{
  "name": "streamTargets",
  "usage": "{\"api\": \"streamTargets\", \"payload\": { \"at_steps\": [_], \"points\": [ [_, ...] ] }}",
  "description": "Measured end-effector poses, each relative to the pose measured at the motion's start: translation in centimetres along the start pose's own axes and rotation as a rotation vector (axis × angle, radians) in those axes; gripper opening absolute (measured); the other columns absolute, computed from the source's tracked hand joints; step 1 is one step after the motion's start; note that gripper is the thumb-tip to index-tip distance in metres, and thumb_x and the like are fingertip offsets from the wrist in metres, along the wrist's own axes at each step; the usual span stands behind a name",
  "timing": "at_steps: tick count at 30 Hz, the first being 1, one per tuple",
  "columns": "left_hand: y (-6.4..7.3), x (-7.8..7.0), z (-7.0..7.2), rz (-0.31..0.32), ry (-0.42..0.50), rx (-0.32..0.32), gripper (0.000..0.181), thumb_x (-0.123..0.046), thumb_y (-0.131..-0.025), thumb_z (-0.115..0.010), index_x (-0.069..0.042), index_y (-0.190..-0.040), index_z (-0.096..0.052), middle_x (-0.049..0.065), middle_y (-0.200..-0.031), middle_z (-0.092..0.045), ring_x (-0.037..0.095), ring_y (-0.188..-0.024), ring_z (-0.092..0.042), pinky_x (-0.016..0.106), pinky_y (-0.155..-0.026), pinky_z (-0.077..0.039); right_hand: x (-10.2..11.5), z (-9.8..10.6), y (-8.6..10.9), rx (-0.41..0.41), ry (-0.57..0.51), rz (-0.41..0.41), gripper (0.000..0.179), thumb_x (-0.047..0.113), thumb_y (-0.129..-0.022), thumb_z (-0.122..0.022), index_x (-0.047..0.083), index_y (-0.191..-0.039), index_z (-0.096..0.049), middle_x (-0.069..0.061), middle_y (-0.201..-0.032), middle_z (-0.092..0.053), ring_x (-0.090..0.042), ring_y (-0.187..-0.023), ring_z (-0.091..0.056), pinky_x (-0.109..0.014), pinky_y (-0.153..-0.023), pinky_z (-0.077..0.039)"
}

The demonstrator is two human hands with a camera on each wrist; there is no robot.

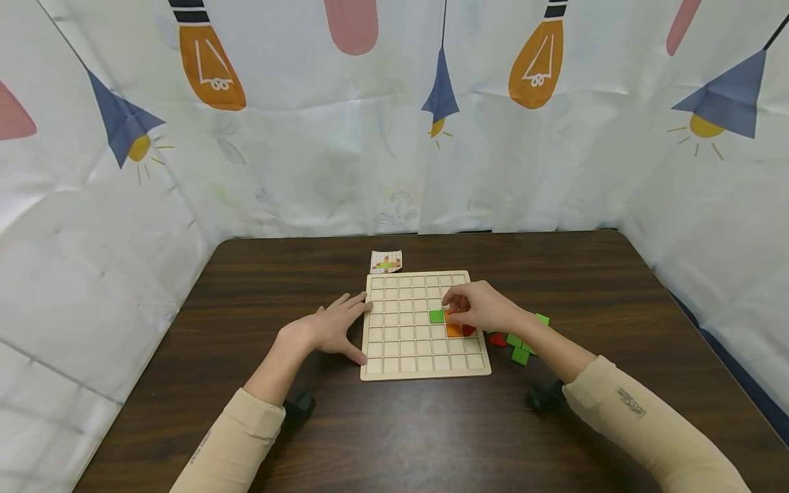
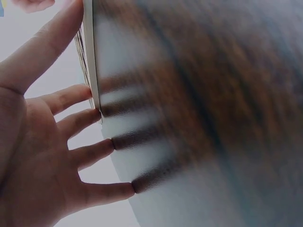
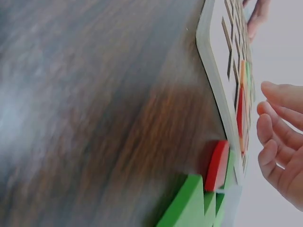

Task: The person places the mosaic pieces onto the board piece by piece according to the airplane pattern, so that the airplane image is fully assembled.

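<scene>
A pale wooden grid board (image 1: 407,348) lies on the table. My left hand (image 1: 329,331) is spread at its left side, with thumb and fingertips right at the edge. Over the right part of the board is my right hand (image 1: 483,306), fingers loosely bent and nothing visible between them in the right wrist view. Beneath those fingers sit orange pieces (image 1: 454,331), partly hidden by the hand. A green square (image 1: 436,316) fills a cell just left of them, and a red piece (image 1: 468,330) shows to their right.
Several loose green blocks (image 1: 520,355) and a red block (image 1: 497,339) lie off the board's right edge, partly under the right forearm. A small card (image 1: 386,261) with a printed coloured pattern lies behind the board. Printed white cloth (image 1: 308,171) hangs behind the dark wooden table (image 1: 419,431).
</scene>
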State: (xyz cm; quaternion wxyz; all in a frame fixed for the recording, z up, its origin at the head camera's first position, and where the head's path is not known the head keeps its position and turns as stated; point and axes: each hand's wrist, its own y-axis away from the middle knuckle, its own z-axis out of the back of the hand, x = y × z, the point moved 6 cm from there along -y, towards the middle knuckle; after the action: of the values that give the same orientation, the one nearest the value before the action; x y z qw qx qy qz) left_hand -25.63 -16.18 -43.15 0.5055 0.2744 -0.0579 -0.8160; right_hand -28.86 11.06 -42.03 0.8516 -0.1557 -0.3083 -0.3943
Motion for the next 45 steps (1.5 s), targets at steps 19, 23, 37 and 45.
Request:
{"api": "streamTargets", "payload": {
  "at_steps": [19, 23, 37, 45],
  "points": [
    [0.0, -0.1, -0.4, -0.002, -0.003, 0.007, 0.109, -0.048, -0.080, -0.088, -0.010, -0.163, -0.029, 0.013, -0.171, -0.012, 0.041, -0.155, -0.006, 0.075, -0.113, -0.014, -2.7, 2.4, 3.3, -0.011, -0.002, -0.068, 0.021, 0.012, -0.093, -0.078, 0.004, -0.111, -0.072, 0.005, -0.087, -0.066, -0.014, -0.079, -0.061, -0.032, -0.072, -0.055],
    [-0.1, -0.1, -0.4, -0.005, 0.001, 0.010, 0.108, -0.048, -0.080, -0.088, -0.012, -0.163, -0.029, 0.013, -0.171, -0.011, 0.041, -0.155, -0.005, 0.076, -0.112, -0.013, -3.5, 2.6, 3.8, 0.009, -0.012, -0.059, 0.017, 0.011, -0.093, -0.078, 0.006, -0.108, -0.073, 0.005, -0.087, -0.067, -0.014, -0.078, -0.062, -0.031, -0.072, -0.055],
    [-0.3, 0.3, -0.3, 0.000, -0.010, 0.006, 0.109, -0.049, -0.080, -0.087, -0.012, -0.164, -0.028, 0.013, -0.171, -0.010, 0.042, -0.155, -0.006, 0.076, -0.112, -0.014, -5.2, 2.6, 5.1, 0.051, 0.009, -0.119, 0.018, 0.009, -0.091, -0.078, 0.007, -0.108, -0.073, 0.004, -0.092, -0.065, -0.017, -0.084, -0.059, -0.035, -0.073, -0.053],
    [-0.2, 0.2, -0.3, -0.002, -0.010, 0.003, 0.111, -0.050, -0.080, -0.087, -0.011, -0.164, -0.027, 0.013, -0.171, -0.009, 0.042, -0.155, -0.005, 0.076, -0.113, -0.013, -5.7, 3.0, 4.8, 0.024, 0.015, -0.135, 0.017, 0.011, -0.093, -0.078, 0.006, -0.109, -0.072, 0.002, -0.090, -0.064, -0.017, -0.080, -0.058, -0.033, -0.069, -0.052]
  ]
}}
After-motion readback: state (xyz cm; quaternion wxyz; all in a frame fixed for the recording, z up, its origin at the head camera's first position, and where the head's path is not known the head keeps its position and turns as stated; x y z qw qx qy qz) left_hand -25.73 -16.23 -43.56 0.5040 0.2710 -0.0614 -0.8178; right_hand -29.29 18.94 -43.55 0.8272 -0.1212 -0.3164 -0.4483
